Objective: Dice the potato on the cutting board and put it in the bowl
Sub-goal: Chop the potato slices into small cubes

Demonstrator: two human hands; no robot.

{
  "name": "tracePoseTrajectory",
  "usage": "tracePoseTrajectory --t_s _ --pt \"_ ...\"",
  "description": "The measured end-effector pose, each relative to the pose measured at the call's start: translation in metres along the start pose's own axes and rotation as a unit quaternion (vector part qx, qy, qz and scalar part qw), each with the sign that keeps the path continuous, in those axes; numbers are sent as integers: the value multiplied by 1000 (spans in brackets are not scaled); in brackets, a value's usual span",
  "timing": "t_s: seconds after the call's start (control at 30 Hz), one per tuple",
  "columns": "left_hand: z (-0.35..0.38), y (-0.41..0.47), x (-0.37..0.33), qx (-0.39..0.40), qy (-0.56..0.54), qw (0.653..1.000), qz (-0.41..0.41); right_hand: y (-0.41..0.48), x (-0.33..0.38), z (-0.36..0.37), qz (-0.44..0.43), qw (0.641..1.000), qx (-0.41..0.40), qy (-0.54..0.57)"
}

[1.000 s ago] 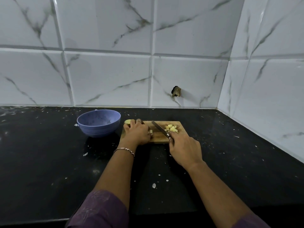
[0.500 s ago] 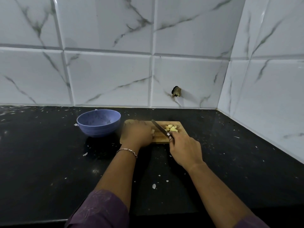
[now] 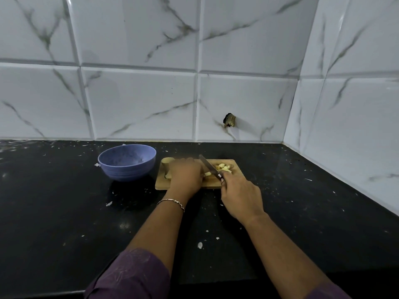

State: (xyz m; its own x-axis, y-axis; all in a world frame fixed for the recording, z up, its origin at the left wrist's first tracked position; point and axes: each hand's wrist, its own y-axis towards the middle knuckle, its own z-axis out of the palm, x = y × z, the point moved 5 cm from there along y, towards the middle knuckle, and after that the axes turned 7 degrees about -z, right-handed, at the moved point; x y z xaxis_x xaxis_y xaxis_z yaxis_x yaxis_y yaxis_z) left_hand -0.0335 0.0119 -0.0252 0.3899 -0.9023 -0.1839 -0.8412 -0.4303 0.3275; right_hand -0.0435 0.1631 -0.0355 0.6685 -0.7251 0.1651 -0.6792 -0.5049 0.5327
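A small wooden cutting board (image 3: 236, 180) lies on the black counter. My left hand (image 3: 186, 175) covers its left half, fingers curled over a potato piece (image 3: 207, 174) whose pale cut end shows at the fingertips. My right hand (image 3: 239, 194) grips the handle of a knife (image 3: 209, 166), its blade slanting up and left right beside the left fingertips. A heap of yellow potato dice (image 3: 224, 167) sits on the board's far right. Another potato chunk (image 3: 167, 163) pokes out at the board's far-left corner. The blue bowl (image 3: 127, 163) stands left of the board and looks empty.
The black counter (image 3: 54, 201) is speckled with white flecks and scraps. White marble-pattern tiled walls meet in a corner at the back right. A broken hole (image 3: 230, 120) marks the back wall above the board.
My left hand has curled and shifted slightly over the potato, hiding its fingers. The knife blade has moved a little toward the left hand.
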Motion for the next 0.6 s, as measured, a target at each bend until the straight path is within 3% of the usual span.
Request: tracePoseTrajectory --t_s 0.37,0.6 --pt "1 0 1 -29 -20 999 -34 -4 9 -6 -49 999 -6 15" --pt "1 0 5 -31 -40 998 -41 -3 19 -6 -91 995 15 -42"
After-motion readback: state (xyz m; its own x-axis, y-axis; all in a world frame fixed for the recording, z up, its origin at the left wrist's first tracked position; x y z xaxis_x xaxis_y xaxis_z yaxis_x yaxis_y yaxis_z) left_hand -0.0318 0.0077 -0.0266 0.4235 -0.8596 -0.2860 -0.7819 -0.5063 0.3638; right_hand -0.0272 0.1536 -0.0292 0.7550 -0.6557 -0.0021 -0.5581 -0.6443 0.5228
